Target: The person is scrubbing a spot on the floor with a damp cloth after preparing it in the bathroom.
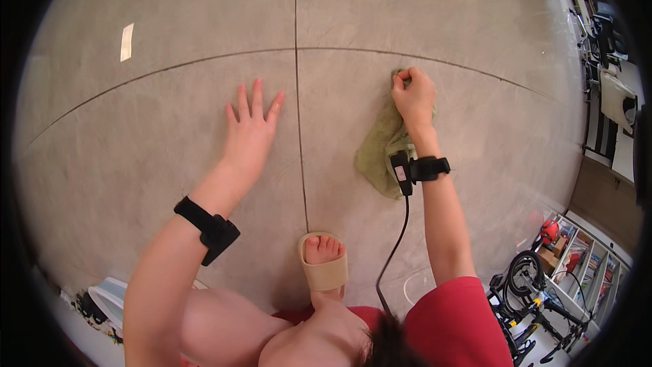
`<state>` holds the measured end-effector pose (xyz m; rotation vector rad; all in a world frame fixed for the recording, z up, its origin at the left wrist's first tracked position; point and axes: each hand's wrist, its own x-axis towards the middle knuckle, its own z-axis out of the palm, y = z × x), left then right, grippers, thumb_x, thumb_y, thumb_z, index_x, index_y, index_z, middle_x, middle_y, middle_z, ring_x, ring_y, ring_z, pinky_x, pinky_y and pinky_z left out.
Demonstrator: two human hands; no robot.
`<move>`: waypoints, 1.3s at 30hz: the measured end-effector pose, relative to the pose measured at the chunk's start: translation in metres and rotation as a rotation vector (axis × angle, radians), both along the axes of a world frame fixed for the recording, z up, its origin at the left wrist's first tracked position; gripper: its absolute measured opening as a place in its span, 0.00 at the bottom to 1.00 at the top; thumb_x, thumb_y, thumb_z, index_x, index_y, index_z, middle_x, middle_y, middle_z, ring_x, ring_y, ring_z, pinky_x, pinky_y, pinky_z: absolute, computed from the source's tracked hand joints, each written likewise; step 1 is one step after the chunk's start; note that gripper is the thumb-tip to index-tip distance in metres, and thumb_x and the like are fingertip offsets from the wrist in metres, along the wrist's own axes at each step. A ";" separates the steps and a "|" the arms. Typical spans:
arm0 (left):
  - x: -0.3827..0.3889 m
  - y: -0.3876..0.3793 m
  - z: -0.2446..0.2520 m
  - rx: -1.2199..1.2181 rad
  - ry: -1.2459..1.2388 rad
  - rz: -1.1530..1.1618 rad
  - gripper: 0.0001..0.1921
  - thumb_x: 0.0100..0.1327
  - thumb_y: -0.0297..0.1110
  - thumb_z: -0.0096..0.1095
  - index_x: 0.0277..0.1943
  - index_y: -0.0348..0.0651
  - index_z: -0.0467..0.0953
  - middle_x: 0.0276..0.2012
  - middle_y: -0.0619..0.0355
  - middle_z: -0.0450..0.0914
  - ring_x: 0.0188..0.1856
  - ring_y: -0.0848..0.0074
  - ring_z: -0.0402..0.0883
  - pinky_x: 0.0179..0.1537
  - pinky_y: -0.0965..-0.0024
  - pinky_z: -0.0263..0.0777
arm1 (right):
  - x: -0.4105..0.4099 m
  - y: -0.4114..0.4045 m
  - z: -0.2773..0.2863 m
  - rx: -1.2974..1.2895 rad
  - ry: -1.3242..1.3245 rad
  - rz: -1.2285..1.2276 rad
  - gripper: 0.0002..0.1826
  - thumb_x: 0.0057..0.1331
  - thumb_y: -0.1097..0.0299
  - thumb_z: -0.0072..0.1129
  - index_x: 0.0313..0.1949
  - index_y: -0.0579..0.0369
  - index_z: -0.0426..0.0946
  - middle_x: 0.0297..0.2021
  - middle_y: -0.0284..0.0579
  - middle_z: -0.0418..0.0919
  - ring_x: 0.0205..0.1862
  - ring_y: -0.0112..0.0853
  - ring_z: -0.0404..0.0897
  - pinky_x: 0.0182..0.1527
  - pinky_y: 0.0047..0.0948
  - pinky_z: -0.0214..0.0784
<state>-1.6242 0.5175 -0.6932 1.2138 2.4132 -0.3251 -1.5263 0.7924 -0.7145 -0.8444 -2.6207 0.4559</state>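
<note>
A crumpled green cloth (379,148) hangs or lies below my right hand (416,93), which pinches its upper end between thumb and fingers. Whether the cloth touches the floor all along its length is hard to tell. My left hand (252,125) is held palm down with its fingers spread and nothing in it, to the left of a dark floor joint. Each wrist wears a black strap with a small device; a black cable (392,255) runs from the right wrist device (401,173) toward my body.
Grey-beige floor (204,76) with dark joint lines spreads before me. My foot in a beige slide sandal (326,270) stands at the bottom centre. At lower right are a bicycle (530,295) and a white shelf (586,260) with books and boxes. A pale blue-and-white object (109,298) sits at lower left.
</note>
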 end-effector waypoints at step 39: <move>0.002 -0.001 -0.006 0.023 0.038 0.011 0.58 0.36 0.25 0.76 0.70 0.47 0.43 0.68 0.36 0.38 0.68 0.43 0.46 0.61 0.47 0.57 | 0.027 -0.003 0.018 0.099 -0.264 0.491 0.07 0.49 0.78 0.55 0.30 0.58 0.72 0.32 0.44 0.72 0.38 0.39 0.73 0.36 0.34 0.69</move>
